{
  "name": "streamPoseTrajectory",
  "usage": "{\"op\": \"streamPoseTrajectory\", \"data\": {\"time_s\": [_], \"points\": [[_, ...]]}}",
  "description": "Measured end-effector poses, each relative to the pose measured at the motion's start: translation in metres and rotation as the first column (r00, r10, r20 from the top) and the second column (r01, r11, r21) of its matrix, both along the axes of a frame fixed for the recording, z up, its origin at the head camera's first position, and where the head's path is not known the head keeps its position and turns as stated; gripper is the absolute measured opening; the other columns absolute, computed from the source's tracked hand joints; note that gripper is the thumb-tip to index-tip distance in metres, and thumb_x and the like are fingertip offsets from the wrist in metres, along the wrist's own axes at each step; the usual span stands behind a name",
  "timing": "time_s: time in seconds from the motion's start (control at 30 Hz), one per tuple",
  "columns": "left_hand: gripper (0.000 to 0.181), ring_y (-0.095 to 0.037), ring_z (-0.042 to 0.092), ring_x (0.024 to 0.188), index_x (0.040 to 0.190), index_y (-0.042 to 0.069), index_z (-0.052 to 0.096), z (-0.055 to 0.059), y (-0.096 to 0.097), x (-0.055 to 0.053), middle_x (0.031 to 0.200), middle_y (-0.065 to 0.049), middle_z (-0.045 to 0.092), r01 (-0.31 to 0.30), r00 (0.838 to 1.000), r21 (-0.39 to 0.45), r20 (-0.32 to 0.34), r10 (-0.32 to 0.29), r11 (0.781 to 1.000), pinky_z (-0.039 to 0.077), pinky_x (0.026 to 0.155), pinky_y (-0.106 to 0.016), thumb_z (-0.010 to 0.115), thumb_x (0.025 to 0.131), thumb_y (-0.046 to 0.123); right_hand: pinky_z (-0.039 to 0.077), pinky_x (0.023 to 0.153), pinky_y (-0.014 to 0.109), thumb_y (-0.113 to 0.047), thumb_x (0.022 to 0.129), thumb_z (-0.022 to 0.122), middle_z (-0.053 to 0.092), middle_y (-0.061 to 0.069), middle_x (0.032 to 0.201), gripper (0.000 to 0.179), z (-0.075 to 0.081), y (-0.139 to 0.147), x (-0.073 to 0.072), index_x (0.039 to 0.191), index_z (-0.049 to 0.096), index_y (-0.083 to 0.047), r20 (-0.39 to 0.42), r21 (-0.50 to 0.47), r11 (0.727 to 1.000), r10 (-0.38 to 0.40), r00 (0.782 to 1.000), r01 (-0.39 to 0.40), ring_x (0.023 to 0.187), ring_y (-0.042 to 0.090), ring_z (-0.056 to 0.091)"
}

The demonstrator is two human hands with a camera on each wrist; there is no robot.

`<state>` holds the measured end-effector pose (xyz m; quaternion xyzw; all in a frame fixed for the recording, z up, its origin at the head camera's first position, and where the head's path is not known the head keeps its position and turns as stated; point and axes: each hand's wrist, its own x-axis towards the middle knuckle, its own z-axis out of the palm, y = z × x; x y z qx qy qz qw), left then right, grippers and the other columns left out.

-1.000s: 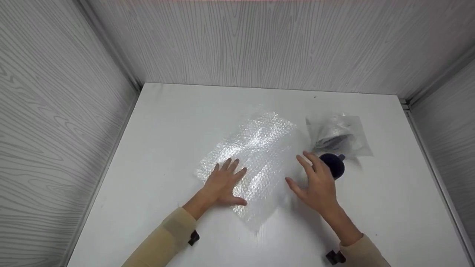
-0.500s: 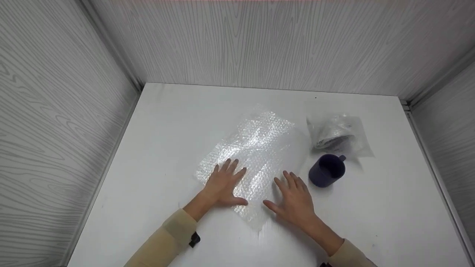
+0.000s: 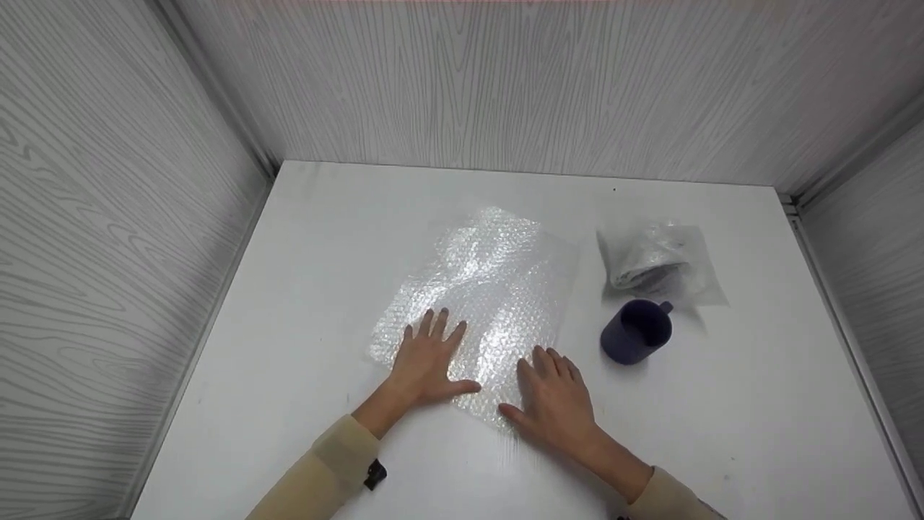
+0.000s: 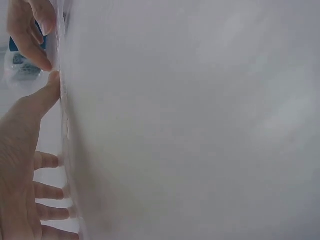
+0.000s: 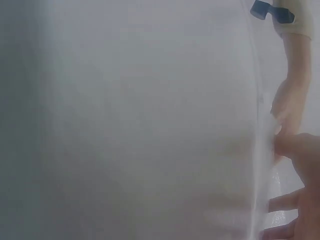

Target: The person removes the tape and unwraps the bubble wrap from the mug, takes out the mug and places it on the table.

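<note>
A clear sheet of bubble wrap (image 3: pixel 498 289) lies flat and slanted in the middle of the white table. Fingers spread wide, my left hand (image 3: pixel 424 365) rests on its lower left part. My right hand (image 3: pixel 557 401) touches the lower right edge, its fingers straight and its thumb pointing toward the left one. Beyond the right hand stands a dark blue mug (image 3: pixel 629 339), handle turned to the back right. In the left wrist view, my left hand (image 4: pixel 20 170) shows beside a pale haze; the right wrist view shows my right hand (image 5: pixel 305 165) likewise, with fingertips partly veiled.
Behind the mug lies a translucent plastic bag (image 3: pixel 660 267) with a wrapped dark thing inside. Grey wood-grain panels rise at the back (image 3: pixel 462 87), the left (image 3: pixel 86 253) and the right. A pale blurred surface (image 4: pixel 190 120) fills most of both wrist views.
My right hand has moved from in front of the mug, left and toward me, to the bubble wrap's edge. The sheet has turned slightly anticlockwise. The mug stays put, now fully visible.
</note>
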<state>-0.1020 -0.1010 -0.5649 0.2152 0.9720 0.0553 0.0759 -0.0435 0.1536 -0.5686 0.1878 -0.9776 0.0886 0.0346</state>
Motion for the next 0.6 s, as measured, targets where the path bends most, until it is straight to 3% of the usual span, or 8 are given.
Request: {"op": "streamPoseTrajectory", "data": {"time_s": [0.23,0.6], "points": [[0.116,-0.05,0.035,0.156,0.164,0.015,0.038,-0.003,-0.007,0.002,0.169,-0.026,0.034,-0.067,0.997,0.001,-0.045,0.067,0.998,0.044,0.116,-0.07,0.058,0.08,0.091,0.045,0.119,0.061,-0.056,0.086,0.082,0.057,0.024,0.151,0.072,0.002,-0.007,-0.005,0.138,0.065,-0.009,0.055,-0.008,0.999,0.043,0.998,-0.043,0.141,0.044,0.056],[0.114,-0.054,0.036,0.154,0.163,0.012,0.039,-0.004,-0.023,0.002,0.168,-0.029,0.035,-0.194,0.98,0.035,-0.043,0.195,0.98,0.043,0.114,-0.073,0.059,0.081,0.089,0.045,0.12,0.056,-0.049,0.09,0.079,0.06,0.018,0.148,0.057,-0.001,-0.016,-0.016,0.133,0.067,-0.014,0.054,-0.05,0.992,0.123,0.991,-0.12,0.14,0.036,0.058]]}}
